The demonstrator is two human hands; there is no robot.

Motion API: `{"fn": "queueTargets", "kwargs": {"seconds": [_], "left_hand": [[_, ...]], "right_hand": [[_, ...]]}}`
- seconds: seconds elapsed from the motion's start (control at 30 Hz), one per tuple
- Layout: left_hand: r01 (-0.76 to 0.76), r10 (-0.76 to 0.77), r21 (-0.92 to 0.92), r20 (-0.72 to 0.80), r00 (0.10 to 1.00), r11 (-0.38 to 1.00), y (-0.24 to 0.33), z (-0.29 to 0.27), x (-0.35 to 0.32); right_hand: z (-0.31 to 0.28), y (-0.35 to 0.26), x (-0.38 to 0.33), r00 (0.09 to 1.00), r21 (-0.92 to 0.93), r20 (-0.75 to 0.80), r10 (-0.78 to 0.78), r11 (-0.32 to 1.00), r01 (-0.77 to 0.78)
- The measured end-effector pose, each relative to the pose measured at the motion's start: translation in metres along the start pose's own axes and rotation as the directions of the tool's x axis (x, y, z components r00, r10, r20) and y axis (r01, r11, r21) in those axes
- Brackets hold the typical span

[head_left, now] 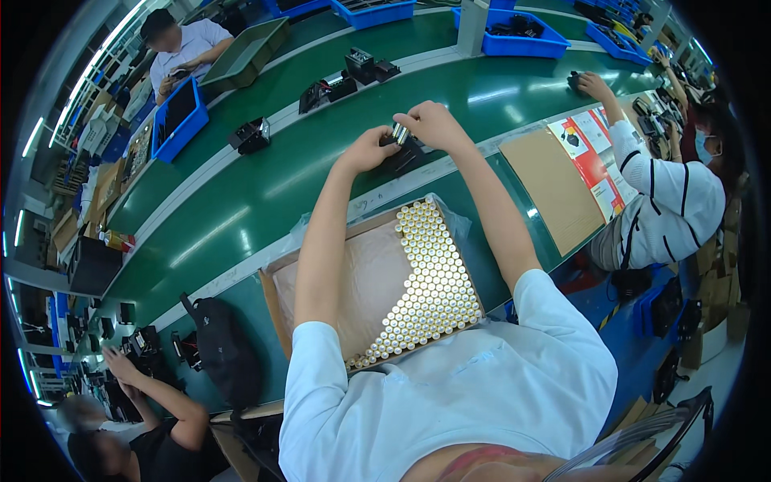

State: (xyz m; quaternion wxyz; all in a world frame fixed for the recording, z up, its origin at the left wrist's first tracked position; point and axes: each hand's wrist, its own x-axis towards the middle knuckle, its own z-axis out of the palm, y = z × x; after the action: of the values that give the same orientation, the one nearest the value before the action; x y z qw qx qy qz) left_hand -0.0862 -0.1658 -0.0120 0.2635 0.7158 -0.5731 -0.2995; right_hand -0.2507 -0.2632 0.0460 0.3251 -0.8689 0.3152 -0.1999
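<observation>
My left hand (371, 151) and right hand (434, 126) make two. I count one carton (371, 261), over a hundred batteries (438, 277), one black bag (227, 349) and one olive tray (254, 63), plus at least four blue bins (524, 49) and at least three co-workers (193, 42).

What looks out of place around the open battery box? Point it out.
Only the black bag, mildly: lying on the green bench left of the open box, it looks like a personal item in a work area. I see no batteries spilled outside.
</observation>
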Motion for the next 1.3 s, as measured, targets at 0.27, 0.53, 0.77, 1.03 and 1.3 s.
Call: {"fn": "queueTargets", "kwargs": {"seconds": [0.27,0.53,0.77,1.03,1.3], "left_hand": [[-0.140,-0.015,-0.781,-0.188,0.982,0.609,0.033,0.008,-0.014],[-0.107,-0.052,-0.924,-0.136,0.989,0.366,0.066,-0.002,-0.007],[-0.142,-0.169,-0.939,-0.203,0.964,0.313,0.069,0.010,0.031],[-0.139,-0.330,-0.893,-0.298,0.896,0.427,0.075,0.026,0.055],[-0.039,-0.309,-0.971,-0.113,0.944,0.237,0.057,0.047,0.073]], "right_hand": [[-0.017,-0.010,-0.003,0.995,-0.109,-0.072,-0.063,0.993,0.055],[-0.032,-0.021,-0.010,0.988,-0.239,-0.091,-0.127,0.965,0.103],[-0.047,-0.011,-0.014,0.952,-0.134,-0.148,-0.267,0.959,0.248],[-0.054,0.014,-0.010,0.904,-0.271,-0.062,-0.423,0.879,0.392],[-0.062,0.023,-0.006,0.963,-0.050,-0.168,-0.212,0.977,0.206]]}}
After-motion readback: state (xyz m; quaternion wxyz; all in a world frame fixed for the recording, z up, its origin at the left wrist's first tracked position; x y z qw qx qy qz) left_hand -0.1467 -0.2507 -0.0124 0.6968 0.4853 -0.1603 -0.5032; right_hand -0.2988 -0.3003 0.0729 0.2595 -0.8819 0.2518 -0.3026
